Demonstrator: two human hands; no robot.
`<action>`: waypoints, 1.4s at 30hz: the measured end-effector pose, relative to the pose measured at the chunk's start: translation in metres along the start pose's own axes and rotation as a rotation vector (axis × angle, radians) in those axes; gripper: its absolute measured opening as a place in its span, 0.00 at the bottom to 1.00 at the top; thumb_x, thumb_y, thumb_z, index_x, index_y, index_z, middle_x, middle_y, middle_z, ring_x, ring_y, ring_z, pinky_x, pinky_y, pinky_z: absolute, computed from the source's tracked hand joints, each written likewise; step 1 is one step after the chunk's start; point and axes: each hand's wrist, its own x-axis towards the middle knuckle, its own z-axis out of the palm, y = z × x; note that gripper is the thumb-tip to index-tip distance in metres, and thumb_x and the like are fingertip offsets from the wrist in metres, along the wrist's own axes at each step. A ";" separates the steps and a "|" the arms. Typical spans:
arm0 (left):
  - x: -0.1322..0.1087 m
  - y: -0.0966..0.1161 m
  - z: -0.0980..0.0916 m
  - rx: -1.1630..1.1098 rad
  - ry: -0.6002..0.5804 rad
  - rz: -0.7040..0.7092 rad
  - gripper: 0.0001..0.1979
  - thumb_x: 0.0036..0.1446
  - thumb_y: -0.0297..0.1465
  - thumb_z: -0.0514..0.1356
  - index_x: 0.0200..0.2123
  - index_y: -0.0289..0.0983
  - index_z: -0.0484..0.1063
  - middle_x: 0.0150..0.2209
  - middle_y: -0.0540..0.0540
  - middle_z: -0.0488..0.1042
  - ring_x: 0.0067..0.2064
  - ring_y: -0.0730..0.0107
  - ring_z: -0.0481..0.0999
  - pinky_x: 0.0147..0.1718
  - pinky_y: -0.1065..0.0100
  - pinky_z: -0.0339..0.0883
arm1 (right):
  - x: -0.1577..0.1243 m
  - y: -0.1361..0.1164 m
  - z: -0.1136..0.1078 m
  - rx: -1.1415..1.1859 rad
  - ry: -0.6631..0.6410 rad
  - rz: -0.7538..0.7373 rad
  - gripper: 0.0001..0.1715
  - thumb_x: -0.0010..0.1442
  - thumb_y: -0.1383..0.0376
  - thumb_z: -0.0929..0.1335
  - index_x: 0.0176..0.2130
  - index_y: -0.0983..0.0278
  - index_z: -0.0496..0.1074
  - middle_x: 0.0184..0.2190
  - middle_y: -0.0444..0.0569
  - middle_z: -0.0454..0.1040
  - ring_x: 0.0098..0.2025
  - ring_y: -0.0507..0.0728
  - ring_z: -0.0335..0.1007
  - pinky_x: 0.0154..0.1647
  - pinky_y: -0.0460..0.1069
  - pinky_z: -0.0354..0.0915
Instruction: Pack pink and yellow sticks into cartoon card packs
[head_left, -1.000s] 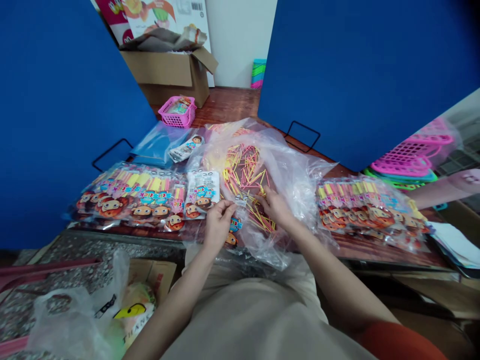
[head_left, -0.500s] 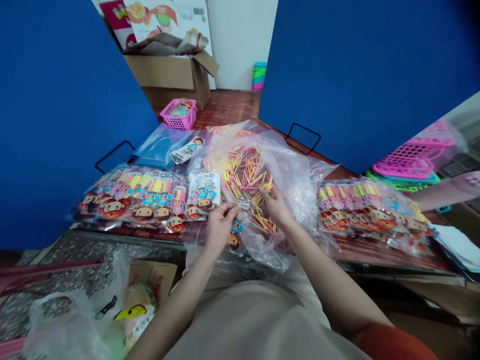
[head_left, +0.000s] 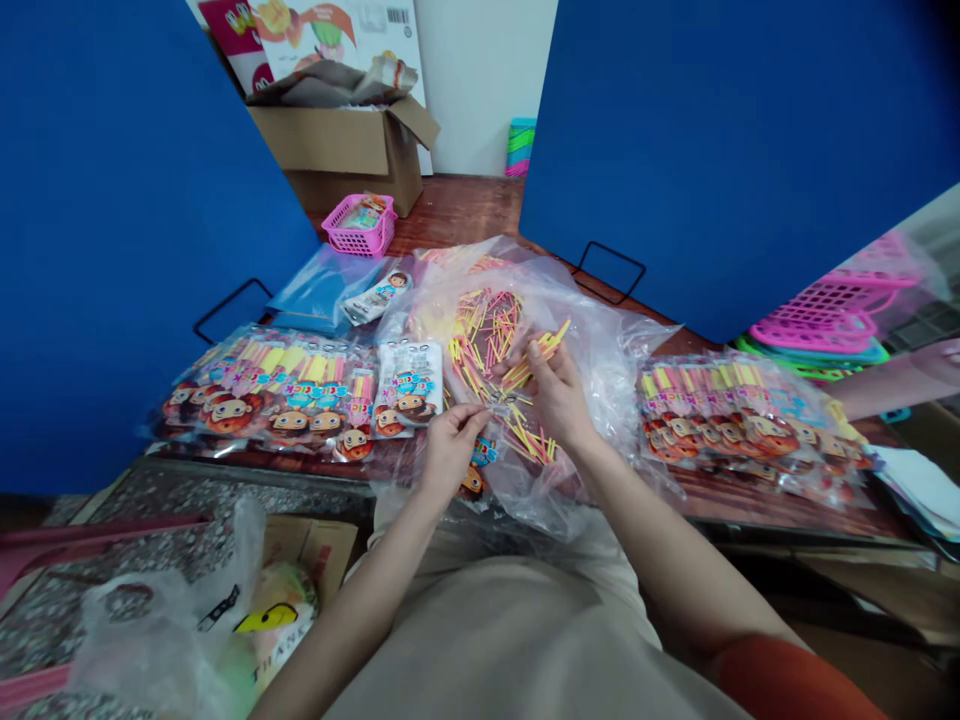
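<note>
Between the fingers of my right hand [head_left: 559,390] is a bundle of thin yellow and pink sticks [head_left: 546,346], lifted over the pile. My left hand [head_left: 452,445] pinches the top edge of a small printed clear packet [head_left: 477,468], which has a cartoon face low on it. Beneath both hands spreads a large clear plastic bag [head_left: 592,350], with many loose pink and yellow sticks [head_left: 487,325] lying on it. Left of my left hand lies a stack of empty-looking printed packets [head_left: 409,385].
Filled stick packets [head_left: 277,395] overlap at the left, and more filled packets [head_left: 720,420] lie at the right. Behind stand a pink basket [head_left: 360,225] and an open cardboard box [head_left: 337,145]. Blue panels [head_left: 720,150] flank the table. Another person's arm [head_left: 907,380] reaches in from the right.
My right hand has come up from the stick pile with a bundle of sticks in its fingers. My left hand, with the packet, has shifted slightly right.
</note>
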 end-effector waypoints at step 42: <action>0.004 0.002 0.010 -0.340 -0.006 -0.137 0.20 0.39 0.42 0.73 0.32 0.34 0.81 0.29 0.48 0.80 0.31 0.71 0.74 0.34 0.70 0.67 | -0.004 -0.008 -0.034 -0.703 -0.282 -0.063 0.28 0.65 0.49 0.63 0.60 0.56 0.64 0.61 0.53 0.67 0.62 0.62 0.62 0.63 0.60 0.57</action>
